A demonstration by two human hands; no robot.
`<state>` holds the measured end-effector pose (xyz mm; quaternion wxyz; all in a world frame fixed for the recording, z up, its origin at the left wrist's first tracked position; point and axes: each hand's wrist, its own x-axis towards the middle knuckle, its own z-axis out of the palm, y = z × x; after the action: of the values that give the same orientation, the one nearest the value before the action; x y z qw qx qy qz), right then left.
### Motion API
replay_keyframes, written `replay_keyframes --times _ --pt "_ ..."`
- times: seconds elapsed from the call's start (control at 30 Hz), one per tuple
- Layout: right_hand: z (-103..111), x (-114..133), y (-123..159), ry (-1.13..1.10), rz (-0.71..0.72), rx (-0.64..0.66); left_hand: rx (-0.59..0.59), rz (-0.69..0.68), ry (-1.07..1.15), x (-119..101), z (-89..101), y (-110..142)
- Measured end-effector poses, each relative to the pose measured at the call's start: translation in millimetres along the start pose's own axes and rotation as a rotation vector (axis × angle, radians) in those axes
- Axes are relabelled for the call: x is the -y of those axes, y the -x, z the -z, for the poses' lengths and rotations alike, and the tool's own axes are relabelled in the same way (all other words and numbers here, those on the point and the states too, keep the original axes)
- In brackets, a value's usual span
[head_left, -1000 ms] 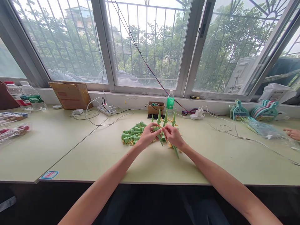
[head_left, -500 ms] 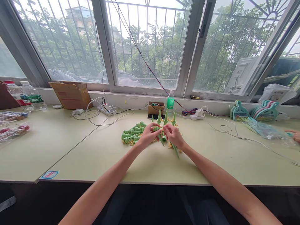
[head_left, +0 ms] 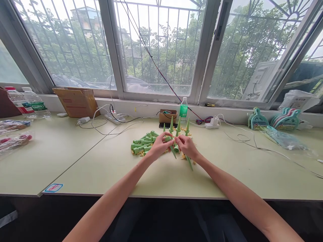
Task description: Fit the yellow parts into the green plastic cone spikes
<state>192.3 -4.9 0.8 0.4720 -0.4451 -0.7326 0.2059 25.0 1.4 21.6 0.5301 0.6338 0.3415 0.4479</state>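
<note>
Both hands at work on the near side of the green-labelled bottle (head_left: 184,111). Your left hand (head_left: 159,147) is closed around a green spike (head_left: 173,152), which slants tip-down toward you, nearer you than the bottle. Your right hand (head_left: 188,147) meets it with bent fingertips at the upper end; whether they pinch a small part cannot be told. Upright spikes (head_left: 178,125) stand just in front of the bottle; a pile of green pieces (head_left: 141,144) lies to its left and nearer you; a loose spike (head_left: 189,163), partly hidden by your right hand, points from the bottle's side toward you. Possible faults: an off-axis push could twist the held piece in your left-hand grip; a forward slip of the knuckles could topple the upright group; a brush from your right hand could roll the loose one.
</note>
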Motion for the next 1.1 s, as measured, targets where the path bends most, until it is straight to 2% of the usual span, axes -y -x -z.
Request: replay_keyframes --times 0.17,0.6,1.1 --pt "-1.5 -1.4 -0.6 0.011 -0.001 -0.022 0.046 0.001 -0.003 0.2 1.1 0.6" --pt "-1.0 1.2 -0.5 -0.089 0.048 0.014 0.010 0.004 0.010 -0.2 -0.6 0.1" --pt "-1.2 -0.8 -1.1 0.031 0.035 -0.018 0.120 -0.001 0.003 1.0 1.0 0.8"
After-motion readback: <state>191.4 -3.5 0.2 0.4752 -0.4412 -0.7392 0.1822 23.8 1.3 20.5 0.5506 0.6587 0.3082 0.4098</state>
